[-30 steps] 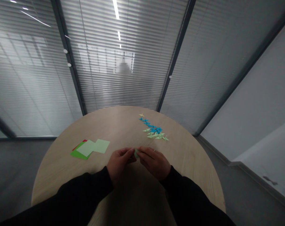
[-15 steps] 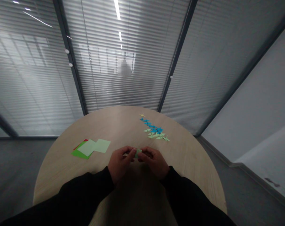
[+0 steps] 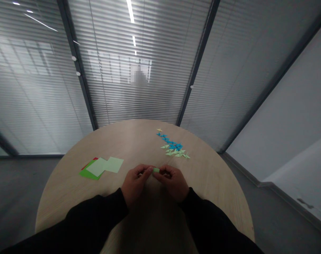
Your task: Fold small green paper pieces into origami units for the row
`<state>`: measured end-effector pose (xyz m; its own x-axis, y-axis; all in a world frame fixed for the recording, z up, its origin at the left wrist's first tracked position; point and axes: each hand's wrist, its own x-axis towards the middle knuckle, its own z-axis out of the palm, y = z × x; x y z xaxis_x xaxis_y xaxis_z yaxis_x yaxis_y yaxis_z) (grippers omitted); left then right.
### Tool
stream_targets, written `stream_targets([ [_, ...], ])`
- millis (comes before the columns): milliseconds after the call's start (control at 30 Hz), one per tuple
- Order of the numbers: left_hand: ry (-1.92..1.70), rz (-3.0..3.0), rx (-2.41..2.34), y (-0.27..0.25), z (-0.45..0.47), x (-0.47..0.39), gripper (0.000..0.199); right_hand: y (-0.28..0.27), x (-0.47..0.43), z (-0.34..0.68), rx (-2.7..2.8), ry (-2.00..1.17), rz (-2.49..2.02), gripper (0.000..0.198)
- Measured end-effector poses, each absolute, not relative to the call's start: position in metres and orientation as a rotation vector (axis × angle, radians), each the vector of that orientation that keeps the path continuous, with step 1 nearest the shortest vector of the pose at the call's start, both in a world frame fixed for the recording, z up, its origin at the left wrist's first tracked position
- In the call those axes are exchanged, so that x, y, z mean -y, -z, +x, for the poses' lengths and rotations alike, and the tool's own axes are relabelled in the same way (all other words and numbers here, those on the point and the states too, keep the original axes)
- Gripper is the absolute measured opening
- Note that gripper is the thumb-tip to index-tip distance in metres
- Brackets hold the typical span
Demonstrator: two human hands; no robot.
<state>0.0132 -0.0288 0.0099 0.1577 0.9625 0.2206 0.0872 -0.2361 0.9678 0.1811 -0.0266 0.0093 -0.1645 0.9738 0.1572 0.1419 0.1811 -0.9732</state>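
Between my two hands is a small folded piece of pale green paper (image 3: 156,170), held just above the near middle of the table. My left hand (image 3: 137,181) pinches its left end between thumb and fingers. On the other side, my right hand (image 3: 173,179) grips the right end, its fingertips close to those of the left. Most of the paper is hidden by the fingers, so its folds cannot be made out. Beyond the right hand lie several pale green folded paper shapes (image 3: 176,153) with pointed ends, beside several blue ones (image 3: 175,146).
Flat paper squares lie at the left: pale green (image 3: 114,164), bright green (image 3: 89,173) and a red edge (image 3: 96,158) beneath. One yellow folded shape (image 3: 159,130) sits near the far rim of the round wooden table (image 3: 213,176). Glass panels with blinds (image 3: 139,102) stand behind.
The pale green paper's visible part has become a flatter, narrower strip, and my right fingertips have shifted slightly left along it. Both hands still hold it.
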Motion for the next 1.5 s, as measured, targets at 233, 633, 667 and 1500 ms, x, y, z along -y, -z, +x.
stream_targets([
  [233, -1.178, 1.532, -1.055, -0.002, 0.013, 0.025, 0.032, -0.013, 0.028, 0.182, 1.583, -0.891, -1.160, 0.029],
  [633, -1.263, 1.365, -0.912, -0.011, 0.016, 0.031, 0.028, -0.010, 0.031, 0.187, 1.676, -0.595, -1.017, 0.011],
  [667, -1.270, 1.365, -0.917, -0.011, 0.016, 0.032, 0.027, -0.011, 0.031, 0.187, 1.696, -0.542, -1.015, 0.009],
  [1500, -1.298, 1.503, -0.975, -0.011, 0.009, 0.031, 0.025, -0.024, 0.035, 0.190, 1.845, -0.441, -0.903, 0.012],
])
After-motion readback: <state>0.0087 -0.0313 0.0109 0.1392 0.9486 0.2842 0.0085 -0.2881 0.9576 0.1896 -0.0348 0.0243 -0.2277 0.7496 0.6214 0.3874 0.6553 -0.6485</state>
